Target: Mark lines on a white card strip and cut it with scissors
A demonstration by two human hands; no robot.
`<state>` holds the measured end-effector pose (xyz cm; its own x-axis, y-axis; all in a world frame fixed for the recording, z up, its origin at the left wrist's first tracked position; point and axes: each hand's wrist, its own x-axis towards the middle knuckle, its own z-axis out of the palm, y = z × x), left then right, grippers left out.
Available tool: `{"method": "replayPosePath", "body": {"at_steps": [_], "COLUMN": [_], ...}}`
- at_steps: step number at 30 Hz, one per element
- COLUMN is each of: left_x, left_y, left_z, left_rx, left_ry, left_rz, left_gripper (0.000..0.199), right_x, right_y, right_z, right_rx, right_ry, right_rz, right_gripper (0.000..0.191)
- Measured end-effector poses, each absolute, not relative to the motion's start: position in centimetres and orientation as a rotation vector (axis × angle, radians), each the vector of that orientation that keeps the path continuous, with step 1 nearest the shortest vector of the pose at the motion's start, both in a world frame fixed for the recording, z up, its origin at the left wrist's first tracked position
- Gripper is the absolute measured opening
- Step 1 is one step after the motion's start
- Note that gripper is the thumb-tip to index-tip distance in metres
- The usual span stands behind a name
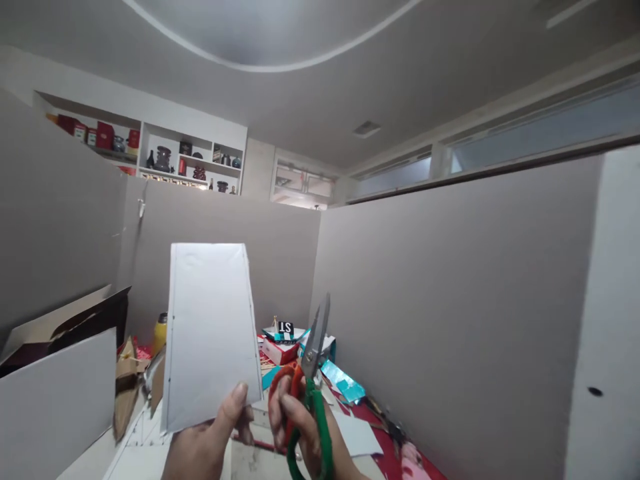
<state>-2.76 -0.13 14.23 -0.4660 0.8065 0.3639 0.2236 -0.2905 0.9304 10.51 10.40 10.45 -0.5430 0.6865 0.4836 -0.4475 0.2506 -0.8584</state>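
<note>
A white card [213,333], wider at the bottom than at the top and with drawn lines along its sides, stands upright in my left hand [210,437]. The thumb lies on its lower front and the other fingers are partly behind it. Just right of the card, my right hand [300,417] holds scissors [311,360] with one orange and one green handle. Their blades point up, slightly parted, with nothing between them. Card and scissors are apart.
A large white board [60,400] and folded cardboard lean at the left. Behind the card stands a yellow bottle [160,332]. Boxes, a shiny teal piece [343,381], a white paper piece [357,435] and tools lie along the right. Grey partitions [450,300] enclose the table.
</note>
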Motion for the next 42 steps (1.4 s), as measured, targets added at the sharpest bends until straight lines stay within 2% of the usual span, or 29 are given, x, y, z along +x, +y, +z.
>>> {"method": "replayPosePath", "body": {"at_steps": [4,7,12,17,22,28,34,42], "left_x": [-3.9,-4.4,-5.1,-5.6,-5.4,-4.8,-4.6,-4.2], "left_y": [-0.1,0.2,0.5,0.8,1.1,2.1,2.4,2.4], "left_z": [14.5,14.9,14.7,14.1,14.0,13.3,12.5,12.9], "left_rx": [1.242,1.252,1.188,1.113,1.023,1.017,1.032,1.107], "left_ry": [1.524,1.466,1.552,1.572,1.551,1.521,1.547,1.568], "left_rz": [1.832,1.883,1.863,1.802,1.775,1.812,1.801,1.828], "left_gripper": [0.054,0.053,0.051,0.048,0.048,0.046,0.043,0.037], "right_x": [9.2,8.3,8.7,9.7,9.9,10.0,10.3,10.9], "right_y": [12.0,12.1,11.6,10.5,9.9,10.2,9.8,9.2], "right_z": [5.9,3.5,2.5,3.9,4.3,2.8,3.4,4.4], "right_rx": [-0.326,-0.336,-0.242,-0.266,-0.273,-0.477,-0.368,-0.338], "right_ry": [-1.629,-1.69,-1.885,-1.986,-1.995,-2.038,-2.062,-2.105], "right_rz": [1.693,1.795,1.651,1.457,1.431,1.363,1.386,1.313], "right_gripper": [0.058,0.065,0.069,0.068,0.071,0.052,0.063,0.055]}}
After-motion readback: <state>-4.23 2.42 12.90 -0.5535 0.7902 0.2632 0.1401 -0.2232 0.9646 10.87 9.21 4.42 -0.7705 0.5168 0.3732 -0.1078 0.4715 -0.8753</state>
